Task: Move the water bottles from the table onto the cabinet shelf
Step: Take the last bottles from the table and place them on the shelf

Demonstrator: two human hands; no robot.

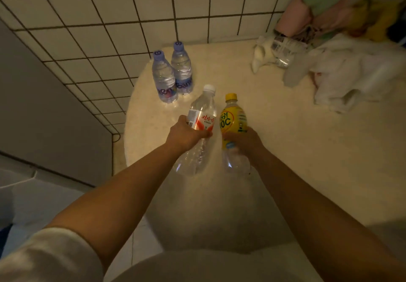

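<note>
Left hand (185, 132) was wrapped around the middle of the clear white-capped bottle (198, 127), fingers curled over its red-and-white label. Right hand (243, 141) gripped the yellow-capped bottle (231, 125) at the lower edge of its yellow label. Both bottles sat side by side, near each other, over the round beige table (285, 141); contact with the tabletop unclear. Two purple-capped water bottles (172, 76) stood upright, touching, farther back near the table's left edge, apart from both hands.
</note>
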